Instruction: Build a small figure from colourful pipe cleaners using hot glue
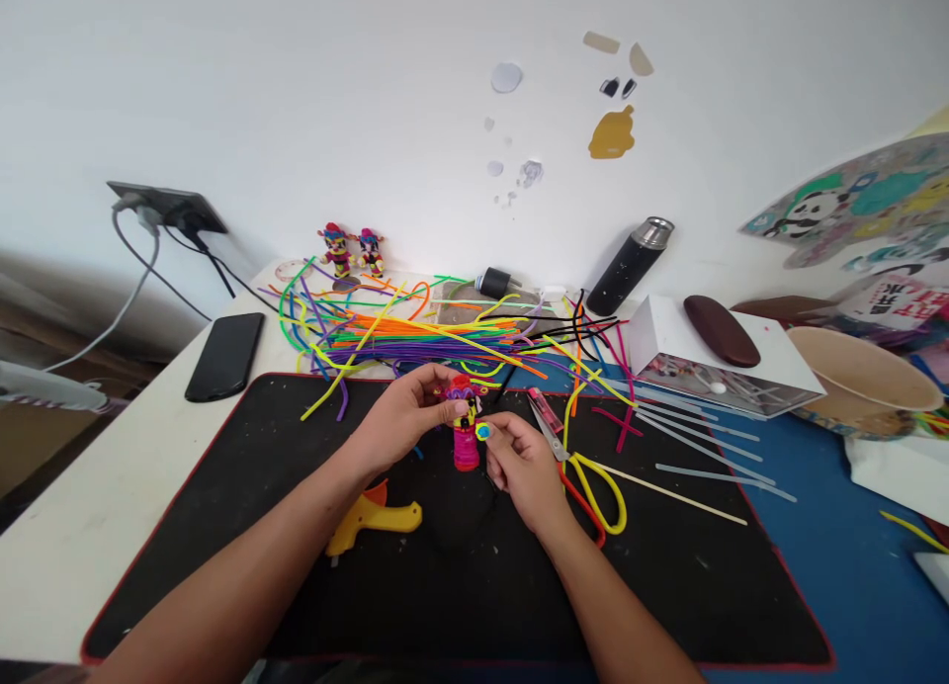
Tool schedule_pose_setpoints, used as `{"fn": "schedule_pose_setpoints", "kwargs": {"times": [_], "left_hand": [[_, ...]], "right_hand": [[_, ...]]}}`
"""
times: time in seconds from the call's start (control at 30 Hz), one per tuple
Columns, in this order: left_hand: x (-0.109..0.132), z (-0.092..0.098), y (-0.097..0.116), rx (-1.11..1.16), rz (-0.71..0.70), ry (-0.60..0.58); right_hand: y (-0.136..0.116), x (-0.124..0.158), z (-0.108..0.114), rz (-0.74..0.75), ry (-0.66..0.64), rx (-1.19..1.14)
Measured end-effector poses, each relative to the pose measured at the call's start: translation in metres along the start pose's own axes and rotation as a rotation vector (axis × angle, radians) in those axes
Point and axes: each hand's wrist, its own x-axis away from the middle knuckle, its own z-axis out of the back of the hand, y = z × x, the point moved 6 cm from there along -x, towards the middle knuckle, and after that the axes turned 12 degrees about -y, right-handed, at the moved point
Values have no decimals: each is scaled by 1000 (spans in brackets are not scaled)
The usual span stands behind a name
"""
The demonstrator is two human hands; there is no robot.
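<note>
Over the middle of the black mat, my left hand [415,412] grips a small doll [467,445] by its head. The doll has a red and purple top, a yellow and black face and a magenta body, and it stands roughly upright. My right hand [523,462] pinches a small yellow piece with a blue centre [483,431] close against the doll's right side. Whether that piece touches the doll I cannot tell. Just right of my right hand lie scissors [600,491] with yellow and red handles. A yellow glue gun [378,523] rests below my left wrist.
Behind my hands lies a heap of coloured pipe cleaners [437,343]. Two finished dolls [352,250] stand by the wall. Clear glue sticks [716,442], a wooden stick [667,493], a white box [667,343], a black flask [630,266] and a phone [225,357] surround the mat [297,605].
</note>
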Motion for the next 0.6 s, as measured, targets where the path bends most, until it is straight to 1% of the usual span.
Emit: {"fn": "schedule_pose_setpoints", "kwargs": {"times": [0.27, 0.6], "left_hand": [[0, -2, 1, 8, -2, 13], [1, -2, 2, 10, -5, 7]], "right_hand": [[3, 0, 0, -1, -7, -22], [2, 0, 0, -3, -1, -17]]}}
